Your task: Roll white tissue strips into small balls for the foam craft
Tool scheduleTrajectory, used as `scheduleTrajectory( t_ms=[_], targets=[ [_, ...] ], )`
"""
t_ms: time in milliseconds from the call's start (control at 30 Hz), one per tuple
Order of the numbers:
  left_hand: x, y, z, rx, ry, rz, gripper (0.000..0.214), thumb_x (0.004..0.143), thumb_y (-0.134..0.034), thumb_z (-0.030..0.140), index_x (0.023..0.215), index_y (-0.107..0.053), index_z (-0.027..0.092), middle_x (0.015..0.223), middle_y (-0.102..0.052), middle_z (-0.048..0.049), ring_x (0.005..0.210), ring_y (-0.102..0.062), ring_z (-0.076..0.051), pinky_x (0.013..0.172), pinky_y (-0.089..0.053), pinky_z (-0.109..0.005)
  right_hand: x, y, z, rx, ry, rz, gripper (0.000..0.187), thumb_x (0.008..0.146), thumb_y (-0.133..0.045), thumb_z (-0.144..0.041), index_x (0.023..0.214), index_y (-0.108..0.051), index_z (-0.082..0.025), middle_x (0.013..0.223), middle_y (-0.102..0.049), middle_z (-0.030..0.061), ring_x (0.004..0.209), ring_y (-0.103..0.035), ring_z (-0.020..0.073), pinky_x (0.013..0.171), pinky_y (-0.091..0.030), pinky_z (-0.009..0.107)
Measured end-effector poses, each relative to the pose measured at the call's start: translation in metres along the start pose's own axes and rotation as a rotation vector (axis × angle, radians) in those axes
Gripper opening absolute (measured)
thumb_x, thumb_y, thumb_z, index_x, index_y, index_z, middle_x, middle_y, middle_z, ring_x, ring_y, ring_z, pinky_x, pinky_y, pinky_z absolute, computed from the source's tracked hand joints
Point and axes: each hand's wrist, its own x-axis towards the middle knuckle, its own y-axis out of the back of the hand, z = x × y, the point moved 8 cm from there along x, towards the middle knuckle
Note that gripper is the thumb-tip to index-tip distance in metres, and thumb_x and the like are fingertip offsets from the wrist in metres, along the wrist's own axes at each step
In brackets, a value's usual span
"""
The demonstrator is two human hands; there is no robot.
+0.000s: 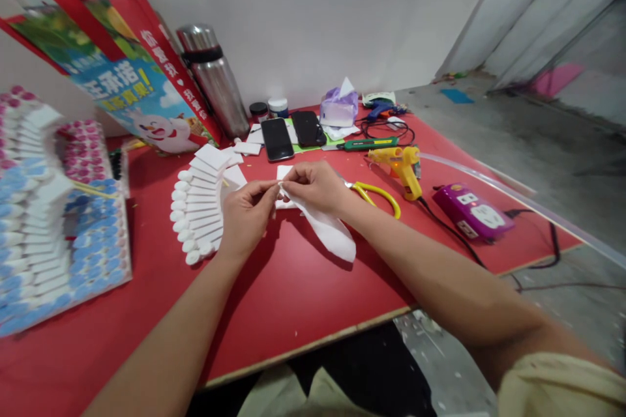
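Note:
A soft white strip (327,234), perhaps tissue or thin cloth, is pinched at one end between my two hands above the red table. My left hand (249,212) is closed, thumb and fingertips together at that end. Meeting it fingertip to fingertip, my right hand (315,187) also pinches the strip, whose wide end hangs down under the right wrist. The exact fold between the fingers is hidden. A flat white piece (283,174) lies behind the fingers. Left of my left hand, a curved row of white cards (203,192) with round white ends fans out.
Yellow-handled scissors (386,195) lie partly behind my right wrist. A yellow glue gun (403,169), purple power box (469,212) and green cutter (369,144) are right. Two phones (277,139), a steel flask (215,78), a bag (141,78) and blue-dotted pieces (100,241) surround the work.

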Motion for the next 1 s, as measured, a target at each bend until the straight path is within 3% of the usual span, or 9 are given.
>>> scheduleTrajectory(
  t_ms=[133,267,433,567,800,1000],
  targets=[
    [-0.001,0.002,0.012,0.164,-0.125,0.015,0.019,0.093,-0.065,0.030,0.091,-0.077,0.016,0.070,-0.071,-0.0016,0.060,-0.061,-0.013,0.057,-0.047,-0.024,-0.002,0.000,-0.002,-0.087,0.033,0.038,0.014,0.083,-0.063,-0.016,0.070,-0.069,-0.015,0.068,-0.074,0.0038,0.064,-0.066,0.0137,0.062,-0.047,0.024],
    [-0.006,0.000,0.033,0.328,-0.382,0.030,0.019,0.097,-0.059,0.023,0.095,-0.076,0.015,0.084,-0.073,-0.0054,0.078,-0.066,-0.016,0.075,-0.051,-0.028,-0.002,-0.005,0.003,0.116,-0.022,0.021,0.014,0.083,-0.065,-0.020,0.071,-0.070,-0.014,0.069,-0.075,0.0047,0.066,-0.069,0.0148,0.065,-0.051,0.025],
    [-0.012,-0.003,0.042,0.405,-0.553,0.021,0.019,0.099,-0.055,0.018,0.100,-0.074,0.016,0.082,-0.071,-0.0052,0.077,-0.064,-0.017,0.074,-0.049,-0.030,0.000,-0.007,0.002,0.247,-0.008,-0.023,0.015,0.080,-0.070,-0.025,0.069,-0.071,-0.014,0.069,-0.075,0.0039,0.065,-0.067,0.0140,0.063,-0.049,0.024],
    [-0.011,-0.004,0.040,0.335,-0.543,0.005,0.018,0.095,-0.057,0.012,0.101,-0.074,0.016,0.081,-0.071,-0.0038,0.076,-0.064,-0.016,0.073,-0.049,-0.028,0.000,0.000,0.003,0.111,-0.007,0.046,0.017,0.081,-0.071,-0.027,0.070,-0.071,-0.014,0.067,-0.072,0.0027,0.061,-0.061,0.0121,0.057,-0.042,0.023],
    [-0.006,-0.004,0.035,0.319,-0.470,-0.006,0.018,0.093,-0.060,0.014,0.102,-0.076,0.015,0.086,-0.070,-0.0045,0.075,-0.062,-0.014,0.070,-0.048,-0.027,-0.005,0.004,-0.012,-0.245,0.101,0.134,0.011,0.081,-0.065,-0.016,0.070,-0.068,-0.015,0.065,-0.066,-0.0007,0.063,-0.056,0.0107,0.061,-0.037,0.023],
    [0.000,-0.004,0.027,0.198,-0.360,-0.057,0.022,0.097,-0.060,0.022,0.110,-0.078,0.019,0.095,-0.073,-0.0062,0.085,-0.066,-0.016,0.074,-0.049,-0.028,-0.003,0.006,-0.011,-0.265,0.142,0.127,0.014,0.083,-0.062,-0.016,0.071,-0.067,-0.015,0.064,-0.063,-0.0016,0.062,-0.054,0.0106,0.061,-0.035,0.024]
  ],
)
